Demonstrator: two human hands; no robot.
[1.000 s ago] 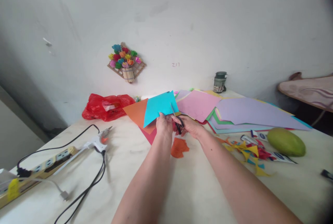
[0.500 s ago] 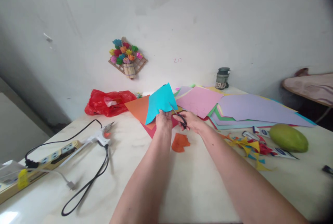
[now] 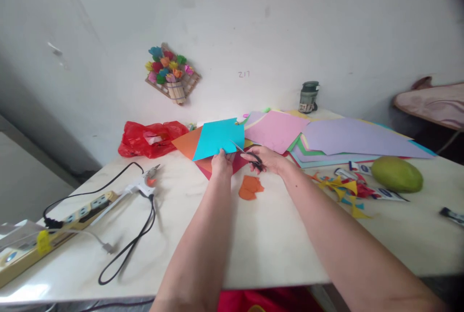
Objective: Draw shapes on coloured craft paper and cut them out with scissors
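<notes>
matt cyan paper (image 3: 219, 138), glossy red plastic bag (image 3: 152, 139), smooth whitish tabletop (image 3: 268, 239), smooth-skinned green fruit (image 3: 397, 174)

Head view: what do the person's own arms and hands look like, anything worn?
Left hand and right hand are bare, without gloves. No sleeves or watch show on the left forearm or right forearm; the latter has one small spot. Rings and nails are too small to judge.
</notes>
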